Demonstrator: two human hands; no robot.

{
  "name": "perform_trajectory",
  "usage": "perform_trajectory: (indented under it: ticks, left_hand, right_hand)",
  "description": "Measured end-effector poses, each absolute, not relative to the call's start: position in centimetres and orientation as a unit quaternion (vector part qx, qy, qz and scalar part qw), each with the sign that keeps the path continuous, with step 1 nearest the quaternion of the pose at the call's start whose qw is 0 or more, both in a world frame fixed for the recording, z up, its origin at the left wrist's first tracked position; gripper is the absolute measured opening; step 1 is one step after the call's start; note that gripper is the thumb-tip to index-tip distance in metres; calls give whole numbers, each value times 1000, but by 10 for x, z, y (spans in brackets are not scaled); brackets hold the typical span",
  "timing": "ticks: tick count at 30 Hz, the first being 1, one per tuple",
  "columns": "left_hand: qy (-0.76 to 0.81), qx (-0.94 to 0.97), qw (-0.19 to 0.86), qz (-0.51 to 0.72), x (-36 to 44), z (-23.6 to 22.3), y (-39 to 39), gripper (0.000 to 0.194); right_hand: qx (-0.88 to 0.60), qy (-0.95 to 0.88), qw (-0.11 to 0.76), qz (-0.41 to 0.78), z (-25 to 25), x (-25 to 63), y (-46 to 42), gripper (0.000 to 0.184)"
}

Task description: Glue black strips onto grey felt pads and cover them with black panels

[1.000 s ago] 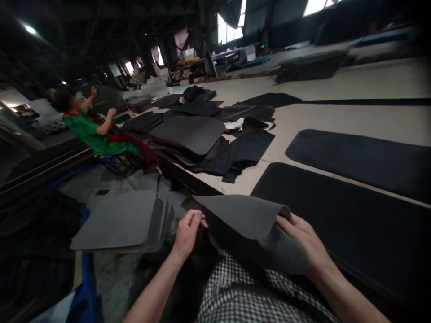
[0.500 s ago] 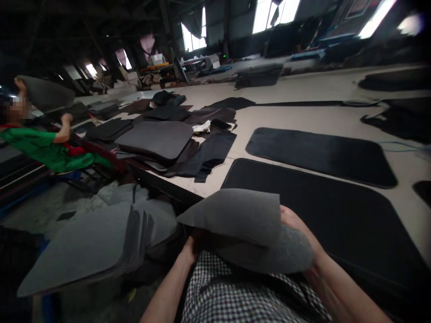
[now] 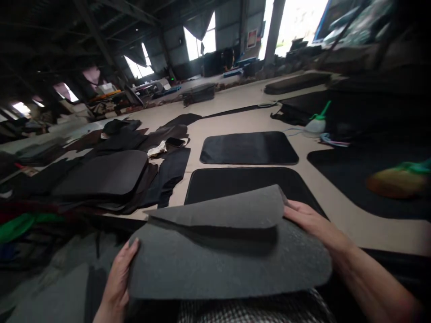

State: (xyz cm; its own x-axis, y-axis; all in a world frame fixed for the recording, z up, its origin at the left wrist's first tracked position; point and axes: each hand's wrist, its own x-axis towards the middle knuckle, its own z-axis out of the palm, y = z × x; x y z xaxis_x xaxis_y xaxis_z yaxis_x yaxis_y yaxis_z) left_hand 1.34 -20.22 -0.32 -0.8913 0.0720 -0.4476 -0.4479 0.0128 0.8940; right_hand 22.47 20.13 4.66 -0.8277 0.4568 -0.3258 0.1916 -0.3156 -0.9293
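I hold a grey felt mat [image 3: 218, 264] folded over on itself in front of my chest. My left hand [image 3: 118, 278] grips its left edge, thumb on top and fingers hidden underneath. My right hand [image 3: 311, 222] holds the right side behind the fold, fingers tucked under the upper flap. Just beyond the mat lies a black mat [image 3: 242, 184] flat on the beige table [image 3: 340, 197].
A second black mat [image 3: 249, 148] lies farther back. A stack of dark mats [image 3: 101, 177] and loose dark pieces sit at the left. A white bottle with a green nozzle [image 3: 316, 123] stands at the right. An orange and green blurred object [image 3: 397, 181] rests far right.
The view has swung right, and the person in green has left the frame. The grey mat has spread wider, and my left hand has moved out to its left edge.
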Motion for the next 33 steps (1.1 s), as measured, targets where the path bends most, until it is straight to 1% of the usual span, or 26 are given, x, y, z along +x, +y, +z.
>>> perform_trajectory:
  ticks: [3,6,8,10,13,15,16,17,20,21,22,24,25,28,31,33]
  left_hand:
    - [717,-82,231,653,-1,38,-174,58]
    - [761,-12,203,617,-14,43,-143,61]
    - [791,52,178,583,-21,36,-125,60]
    - [809,105,163,555,-25,29,-108,63]
    - [825,151,109,533,-24,20,-82,79]
    - [836,184,58,513,-23,16,-67,92]
    - [841,200,36,502,-23,13,-61,94]
    - [846,215,19,488,-23,10,-56,90]
    - [854,270,15,444,-27,1,-46,56]
    - [855,291,18,430,-29,-1,-45,47]
    - [855,309,23,415,-31,-4,-43,43]
    - [857,329,35,395,-35,-7,-41,43]
    - [859,333,42,387,-36,-8,-41,44]
    - [864,335,71,370,-39,-10,-40,52]
    - [868,318,102,368,-40,-8,-39,60]
    - [864,319,107,374,-39,-5,-39,59]
  right_hand:
    - [-287,-563,45,773,42,249,231,47]
    - [-295,-614,68,729,31,268,252,44]
    - [-311,-636,105,699,23,276,260,47]
    - [-331,-643,168,670,14,281,265,53]
    - [-371,-637,257,625,0,283,271,62]
    - [-385,-625,296,611,-8,281,276,65]
    - [-381,-622,312,608,-13,279,279,64]
    - [-372,-626,325,604,-17,278,283,62]
    - [-340,-666,339,572,-27,276,293,46]
    - [-330,-683,337,558,-29,277,296,39]
    - [-318,-700,333,546,-29,278,297,33]
    - [-290,-732,310,532,-28,282,298,28]
    - [-276,-749,290,528,-26,285,298,30]
    - [-240,-796,237,503,-20,291,297,43]
    - [-224,-828,220,465,-15,294,296,54]
    - [-221,-836,217,453,-12,293,296,56]
